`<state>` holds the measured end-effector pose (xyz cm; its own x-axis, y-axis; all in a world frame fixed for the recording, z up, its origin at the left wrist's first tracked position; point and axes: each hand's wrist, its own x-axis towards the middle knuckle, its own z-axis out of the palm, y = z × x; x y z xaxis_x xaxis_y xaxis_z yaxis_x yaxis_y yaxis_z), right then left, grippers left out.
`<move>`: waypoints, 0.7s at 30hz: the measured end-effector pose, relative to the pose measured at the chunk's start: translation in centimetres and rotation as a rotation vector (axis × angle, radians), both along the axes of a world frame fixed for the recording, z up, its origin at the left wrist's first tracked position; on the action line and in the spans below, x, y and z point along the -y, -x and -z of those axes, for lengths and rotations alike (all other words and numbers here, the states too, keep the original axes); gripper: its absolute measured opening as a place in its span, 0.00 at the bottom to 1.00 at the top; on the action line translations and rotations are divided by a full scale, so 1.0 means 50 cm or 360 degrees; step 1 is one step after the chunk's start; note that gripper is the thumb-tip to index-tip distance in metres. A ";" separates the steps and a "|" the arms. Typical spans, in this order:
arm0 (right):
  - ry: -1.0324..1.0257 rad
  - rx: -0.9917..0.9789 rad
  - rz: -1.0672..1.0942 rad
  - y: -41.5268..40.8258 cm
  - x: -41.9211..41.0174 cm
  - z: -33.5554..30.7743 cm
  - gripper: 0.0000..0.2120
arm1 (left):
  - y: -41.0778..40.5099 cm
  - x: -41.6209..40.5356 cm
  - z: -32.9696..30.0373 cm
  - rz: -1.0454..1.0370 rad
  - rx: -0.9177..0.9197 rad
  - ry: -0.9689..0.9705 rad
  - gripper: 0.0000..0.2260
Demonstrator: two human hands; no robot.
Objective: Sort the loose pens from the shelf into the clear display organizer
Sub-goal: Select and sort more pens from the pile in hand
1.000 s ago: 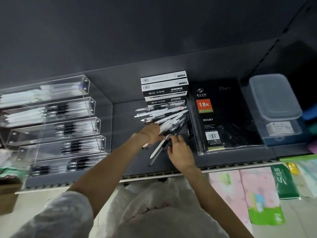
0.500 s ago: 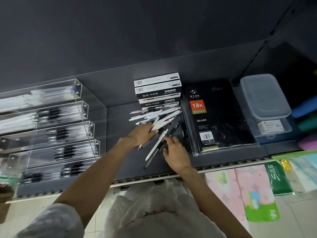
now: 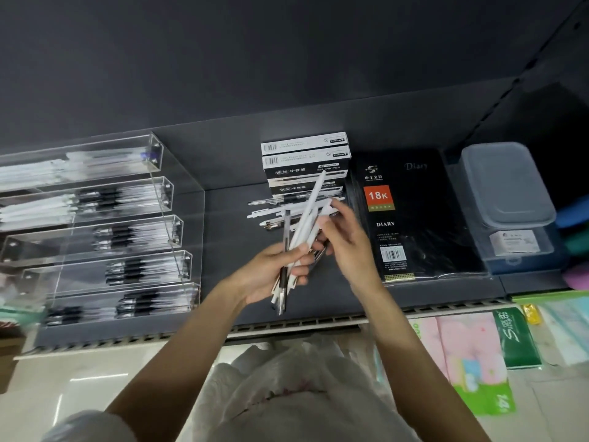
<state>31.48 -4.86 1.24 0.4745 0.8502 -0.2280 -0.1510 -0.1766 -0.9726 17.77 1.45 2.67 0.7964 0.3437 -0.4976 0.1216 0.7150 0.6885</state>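
Now the left hand [image 3: 271,272] grips a bundle of pens [image 3: 301,231] above the shelf [image 3: 223,250] middle, the right hand [image 3: 345,240] pinching one, the clear organizer [image 3: 95,231] toward its left edge.

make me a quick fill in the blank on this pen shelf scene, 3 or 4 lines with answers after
1. The left hand grips a bunch of ____.
2. The clear organizer stands on the ____ side of the shelf.
3. The orange label on the black diary reads ____.
4. The pen boxes are stacked just ____ the loose pens on the shelf.

Missing words: pens; left; 18K; behind
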 end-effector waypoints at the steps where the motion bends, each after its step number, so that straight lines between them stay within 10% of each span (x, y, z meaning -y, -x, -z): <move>1: -0.0005 -0.0045 -0.0039 -0.006 -0.008 -0.009 0.19 | 0.005 0.008 -0.001 0.0028 0.0015 0.0012 0.11; 21: 0.0080 0.0169 -0.0898 0.026 -0.047 -0.074 0.26 | 0.112 0.063 -0.014 -0.0334 -0.0098 0.0009 0.09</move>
<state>30.19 -2.52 4.96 -0.0270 0.9677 -0.2506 0.0783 -0.2479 -0.9656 12.16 -1.70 3.36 0.6757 0.4960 -0.5454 0.0110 0.7329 0.6802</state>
